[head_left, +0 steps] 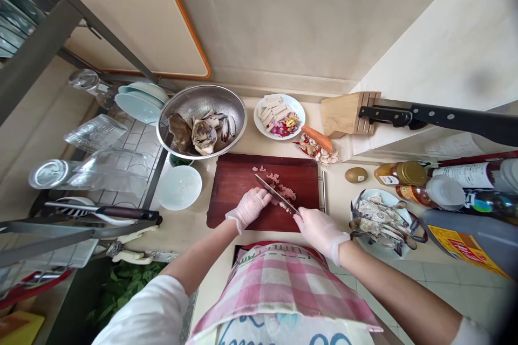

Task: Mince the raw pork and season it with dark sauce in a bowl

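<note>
My right hand [318,229], in a clear plastic glove, is closed round the handle of a kitchen knife [276,193]. Its blade slants up and left across a dark red-brown cutting board [230,183]. Small pieces of pink raw meat [287,192] lie beyond the blade, with a little more along its near side. My left hand [251,207], gloved too, is curled beside the blade with its fingertips pressed on the meat on the near side. Those fingertips are partly hidden.
A steel colander [178,99] with seafood stands behind the board, beside a plate of cut ingredients [300,113]. An empty white bowl [179,188] is at left. A carrot [318,138], garlic, knife block [343,113], kiwi [356,174], crab plate [366,248] and bottles stand right. A dish rack [151,180] borders the left.
</note>
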### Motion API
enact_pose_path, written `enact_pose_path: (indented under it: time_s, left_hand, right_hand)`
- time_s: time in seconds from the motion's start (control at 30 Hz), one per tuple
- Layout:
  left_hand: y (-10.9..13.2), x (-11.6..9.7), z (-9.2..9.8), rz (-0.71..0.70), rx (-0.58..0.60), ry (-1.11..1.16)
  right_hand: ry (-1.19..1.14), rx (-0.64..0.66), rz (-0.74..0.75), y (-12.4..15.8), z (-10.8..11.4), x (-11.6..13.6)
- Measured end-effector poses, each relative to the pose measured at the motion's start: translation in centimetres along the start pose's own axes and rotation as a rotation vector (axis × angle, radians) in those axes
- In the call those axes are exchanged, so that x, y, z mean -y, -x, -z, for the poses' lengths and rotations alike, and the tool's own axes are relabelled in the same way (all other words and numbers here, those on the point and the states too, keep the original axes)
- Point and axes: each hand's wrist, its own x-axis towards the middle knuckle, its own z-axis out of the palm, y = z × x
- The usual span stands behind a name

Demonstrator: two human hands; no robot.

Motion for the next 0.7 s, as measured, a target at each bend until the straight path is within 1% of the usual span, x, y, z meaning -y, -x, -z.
enact_pose_path:
  time_s: [0.13, 0.23, 0.33, 0.4, 0.53, 0.6, 0.7]
  left_hand:
    - [0.1, -0.2, 0.7, 0.003, 0.056, -0.058]
    - [0.3, -0.3, 1.2, -0.033, 0.090, -0.105]
    - [0.4, -0.1, 1.1, -0.052, 0.076, -0.101]
    - [0.3, -0.1, 0.9, -0.051, 0.057, -0.075]
    - [0.3, 0.0, 0.9, -0.052, 0.069, -0.070]
    - [0.4, 0.0, 1.0, -0.059, 0.068, -0.067]
    - [0.4, 0.0, 0.7, -0.044, 0.031, -0.028]
  right_hand:
    - [0.030, -0.036, 0.003, -1.1, -0.1, 1.9]
    - [0.009, -0.016, 0.037, -1.4, 0.5, 2.1]
    - [-0.030, 0.013, 0.004, -1.0, 0.4, 1.6]
    - [-0.010, -0.008, -0.023, -1.0, 0.1, 1.7]
    - [0.038, -0.045, 0.021, -1.4, 0.1, 2.5]
    - [0.017, -0.021, 0.031, -1.2, 0.3, 2.4]
    - [-0.006, 0.000, -0.016, -0.8, 0.1, 2.2]
